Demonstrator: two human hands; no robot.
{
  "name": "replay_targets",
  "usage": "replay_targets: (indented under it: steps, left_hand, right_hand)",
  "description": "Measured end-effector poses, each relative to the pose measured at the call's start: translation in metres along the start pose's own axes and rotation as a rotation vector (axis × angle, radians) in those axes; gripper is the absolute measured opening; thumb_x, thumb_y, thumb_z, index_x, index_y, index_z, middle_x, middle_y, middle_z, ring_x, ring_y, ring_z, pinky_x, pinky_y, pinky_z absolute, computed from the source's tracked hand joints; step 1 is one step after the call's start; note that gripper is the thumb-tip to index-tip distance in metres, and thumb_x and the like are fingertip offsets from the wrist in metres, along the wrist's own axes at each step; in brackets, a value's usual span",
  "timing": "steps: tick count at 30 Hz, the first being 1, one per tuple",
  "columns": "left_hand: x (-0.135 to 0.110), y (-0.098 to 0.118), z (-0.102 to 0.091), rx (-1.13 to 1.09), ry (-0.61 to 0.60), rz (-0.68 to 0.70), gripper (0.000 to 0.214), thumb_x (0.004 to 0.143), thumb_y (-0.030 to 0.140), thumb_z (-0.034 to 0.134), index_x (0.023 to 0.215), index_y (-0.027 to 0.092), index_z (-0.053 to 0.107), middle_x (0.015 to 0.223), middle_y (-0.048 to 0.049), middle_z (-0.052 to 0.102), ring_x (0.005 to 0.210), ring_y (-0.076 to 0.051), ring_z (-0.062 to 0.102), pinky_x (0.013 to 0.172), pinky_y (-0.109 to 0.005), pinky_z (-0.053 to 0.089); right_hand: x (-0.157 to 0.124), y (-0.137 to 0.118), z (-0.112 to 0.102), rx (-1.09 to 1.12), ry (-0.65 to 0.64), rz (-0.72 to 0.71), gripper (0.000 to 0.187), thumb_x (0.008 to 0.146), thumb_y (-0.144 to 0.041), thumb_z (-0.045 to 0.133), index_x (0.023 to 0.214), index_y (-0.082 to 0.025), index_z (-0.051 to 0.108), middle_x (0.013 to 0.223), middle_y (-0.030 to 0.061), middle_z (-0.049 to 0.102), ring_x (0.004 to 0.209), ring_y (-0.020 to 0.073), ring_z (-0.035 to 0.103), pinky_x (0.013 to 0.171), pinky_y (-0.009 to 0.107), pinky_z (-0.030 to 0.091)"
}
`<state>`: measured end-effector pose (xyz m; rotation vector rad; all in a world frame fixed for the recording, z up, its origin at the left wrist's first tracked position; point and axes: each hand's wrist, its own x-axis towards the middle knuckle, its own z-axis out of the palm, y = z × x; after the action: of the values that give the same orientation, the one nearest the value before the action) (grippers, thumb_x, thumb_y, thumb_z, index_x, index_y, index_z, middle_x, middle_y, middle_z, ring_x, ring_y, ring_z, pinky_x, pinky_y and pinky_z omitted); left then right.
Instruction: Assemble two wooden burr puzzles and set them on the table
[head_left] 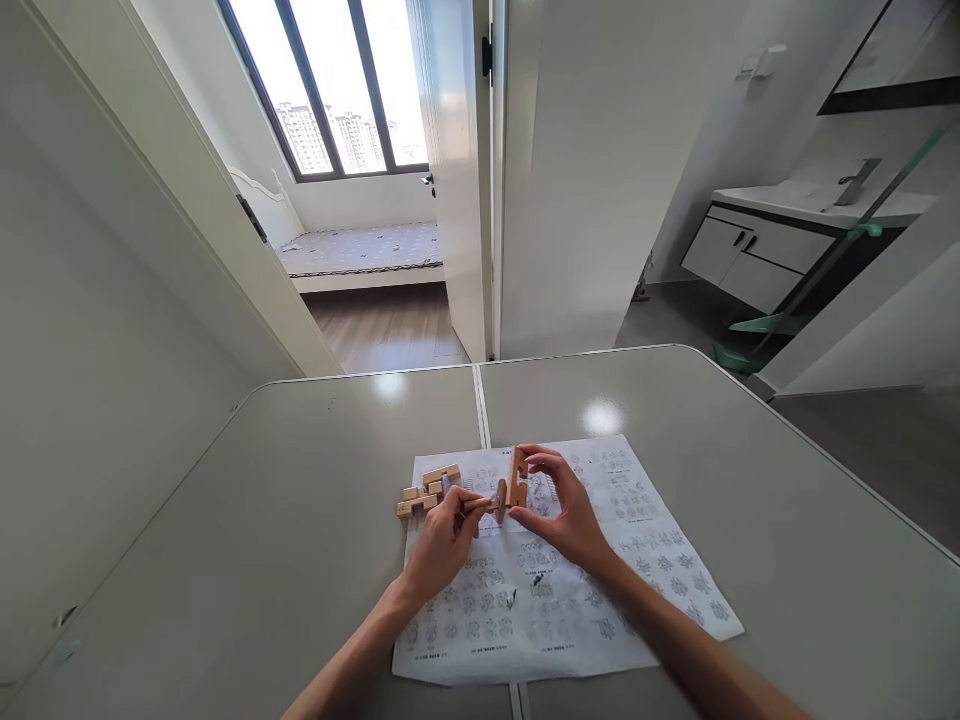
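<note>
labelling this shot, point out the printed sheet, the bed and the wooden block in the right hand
Printed sheet [551,625], head view, lower middle.
Bed [364,248], head view, mattress top.
Wooden block [514,480], head view, long side.

Held the left arm [352,645] slanting in from seven o'clock, the right arm [675,630] from five. Pinched with the left hand [442,540], fingers [463,494] toward two; arched the right hand [574,520], thumb [531,520] toward ten.
</note>
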<state>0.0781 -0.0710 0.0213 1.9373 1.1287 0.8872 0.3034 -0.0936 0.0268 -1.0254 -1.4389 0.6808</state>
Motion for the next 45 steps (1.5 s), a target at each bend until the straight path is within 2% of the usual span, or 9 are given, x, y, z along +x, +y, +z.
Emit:
replay_targets:
  steps: [9, 16, 26, 33, 41, 45]
  left_hand:
    - [0.001, 0.005, -0.001, -0.02, -0.048, 0.037, 0.02, 0.106, 0.035, 0.051, 0.109, 0.02, 0.064, 0.075, 0.0, 0.069, 0.063, -0.014, 0.061, 0.067, -0.025, 0.052]
    - [0.001, 0.006, -0.001, -0.019, -0.067, 0.031, 0.017, 0.106, 0.03, 0.048, 0.111, 0.021, 0.062, 0.079, -0.0009, 0.071, 0.063, -0.014, 0.061, 0.069, -0.026, 0.054]
    - [0.001, 0.009, -0.001, -0.072, -0.07, 0.065, 0.019, 0.106, 0.035, 0.048, 0.111, 0.022, 0.061, 0.086, -0.0042, 0.074, 0.067, -0.015, 0.066, 0.068, -0.027, 0.057]
    - [0.0, 0.008, -0.001, -0.048, -0.083, 0.073, 0.017, 0.106, 0.031, 0.048, 0.112, 0.022, 0.061, 0.091, -0.005, 0.076, 0.069, -0.016, 0.068, 0.071, -0.029, 0.058]
    - [0.0, 0.008, 0.0, -0.044, -0.097, 0.084, 0.019, 0.106, 0.034, 0.048, 0.114, 0.023, 0.061, 0.095, -0.0061, 0.077, 0.07, -0.017, 0.068, 0.074, -0.032, 0.059]
    - [0.0, 0.009, 0.0, -0.031, -0.088, 0.085, 0.016, 0.106, 0.032, 0.05, 0.113, 0.024, 0.062, 0.092, -0.0043, 0.077, 0.073, -0.018, 0.071, 0.076, -0.031, 0.059]
  right_hand:
    - [-0.004, -0.008, 0.0, -0.051, -0.109, -0.079, 0.06, 0.081, -0.035, 0.087, 0.13, -0.029, 0.053, 0.147, 0.0127, 0.057, 0.138, 0.0333, 0.056, 0.112, 0.051, 0.05]
    - [-0.005, -0.01, -0.002, -0.095, -0.133, -0.109, 0.064, 0.08, -0.034, 0.086, 0.132, -0.03, 0.051, 0.147, 0.0129, 0.058, 0.138, 0.0345, 0.057, 0.113, 0.054, 0.05]
    - [-0.005, -0.017, -0.002, -0.124, -0.177, -0.148, 0.07, 0.078, -0.029, 0.085, 0.138, -0.031, 0.048, 0.149, 0.0127, 0.057, 0.139, 0.0354, 0.056, 0.114, 0.055, 0.05]
    - [-0.003, -0.021, -0.005, -0.131, -0.198, -0.186, 0.075, 0.077, -0.026, 0.085, 0.141, -0.032, 0.047, 0.15, 0.0117, 0.055, 0.14, 0.0355, 0.054, 0.114, 0.055, 0.05]
    - [-0.003, -0.021, -0.005, -0.182, -0.225, -0.204, 0.081, 0.076, -0.026, 0.084, 0.146, -0.033, 0.043, 0.15, 0.0116, 0.055, 0.141, 0.0367, 0.053, 0.114, 0.057, 0.05]
    - [-0.001, -0.023, -0.007, -0.193, -0.244, -0.22, 0.086, 0.075, -0.023, 0.083, 0.149, -0.034, 0.041, 0.149, 0.0108, 0.055, 0.141, 0.0367, 0.051, 0.115, 0.057, 0.048]
